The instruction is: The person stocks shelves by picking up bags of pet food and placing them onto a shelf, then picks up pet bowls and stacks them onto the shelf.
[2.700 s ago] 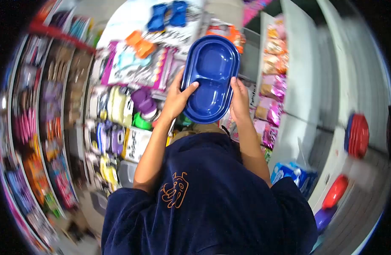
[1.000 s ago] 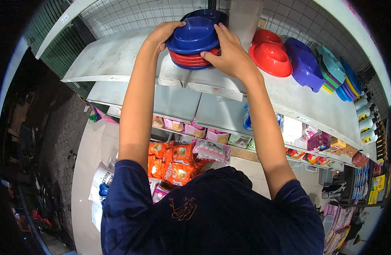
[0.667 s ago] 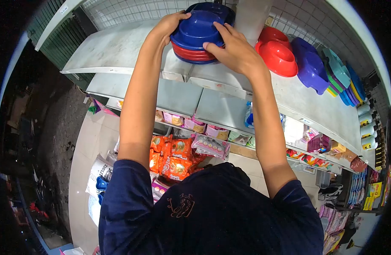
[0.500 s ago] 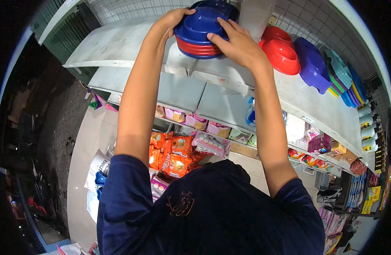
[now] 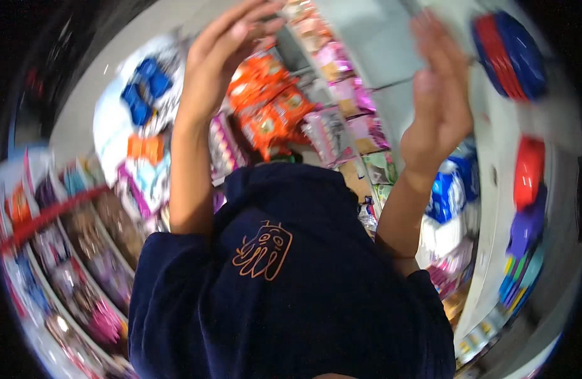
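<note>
My left hand [image 5: 224, 54] is raised at the upper left of centre with its fingers apart and nothing in them, over orange packets [image 5: 266, 95]. At the upper right, my right hand [image 5: 437, 95] is held up with fingers stretched out and slightly blurred, holding nothing. A stack of blue and red bowls [image 5: 509, 57] stands on the upper shelf, right of my right hand and apart from it. Further along that shelf are a red bowl [image 5: 529, 172] and a purple one [image 5: 526, 221].
Blue bone-shaped items [image 5: 145, 88] and an orange one [image 5: 145, 148] lie on packages at the left. Shelves of packaged goods [image 5: 82, 252] fill the lower left. Pink packets [image 5: 360, 114] line a low shelf at centre right. Blue and white packages [image 5: 452, 189] sit below my right hand.
Both hands have let go of the blue bowl, which now sits on the stack, and moved away from it. The view has swung left and down, so the stack appears at the far right.
</note>
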A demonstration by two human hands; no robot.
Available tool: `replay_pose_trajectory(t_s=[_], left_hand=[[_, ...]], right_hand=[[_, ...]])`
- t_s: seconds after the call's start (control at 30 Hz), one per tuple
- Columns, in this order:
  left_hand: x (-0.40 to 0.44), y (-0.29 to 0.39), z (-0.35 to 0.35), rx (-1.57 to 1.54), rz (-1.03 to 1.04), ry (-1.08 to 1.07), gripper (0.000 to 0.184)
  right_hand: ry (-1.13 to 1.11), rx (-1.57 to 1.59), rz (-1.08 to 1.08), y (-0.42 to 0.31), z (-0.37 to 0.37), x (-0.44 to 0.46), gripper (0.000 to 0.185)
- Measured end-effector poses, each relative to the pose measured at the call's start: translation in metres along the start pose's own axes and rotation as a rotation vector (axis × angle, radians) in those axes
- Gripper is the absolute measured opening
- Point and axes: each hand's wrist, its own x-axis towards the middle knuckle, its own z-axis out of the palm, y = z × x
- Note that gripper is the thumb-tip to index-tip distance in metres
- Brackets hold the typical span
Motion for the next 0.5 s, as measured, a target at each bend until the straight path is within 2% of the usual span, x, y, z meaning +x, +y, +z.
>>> replay_pose_trajectory(t_s=[0.07,0.13,0.23,0.33,0.37,0.4,0.5], left_hand=[[-0.085,0.003,-0.061,0.202,-0.218,0.234,0.051],[-0.169,0.025,-0.087,0.242,-0.355,0.539,0.053],[-0.266,0.058,-0.083,0.324,-0.348,0.831,0.054],[-0.320,0.064,-0.054,0.346,-0.237,1.096,0.053],[-0.333,0.060,-0.041,0.323,-0.218,1.161,0.053],[-0.343,0.054,-0.027,0.300,-0.191,1.220,0.053],[-0.365,0.033,0.010,0.219,-0.192,1.316,0.050]], right_hand=[[-0.256,0.334,0.138,0.008,0.034,-0.037,0.025],[-0.590,0.392,0.289,0.022,0.053,-0.074,0.027],[-0.833,0.602,0.474,0.035,0.069,-0.101,0.030],[-0.914,0.743,0.614,0.049,0.098,-0.104,0.032],[-0.999,0.642,0.491,0.056,0.109,-0.099,0.031],[-1.032,0.659,0.455,0.056,0.120,-0.095,0.031],[-1.058,0.804,0.509,0.039,0.154,-0.089,0.030]])
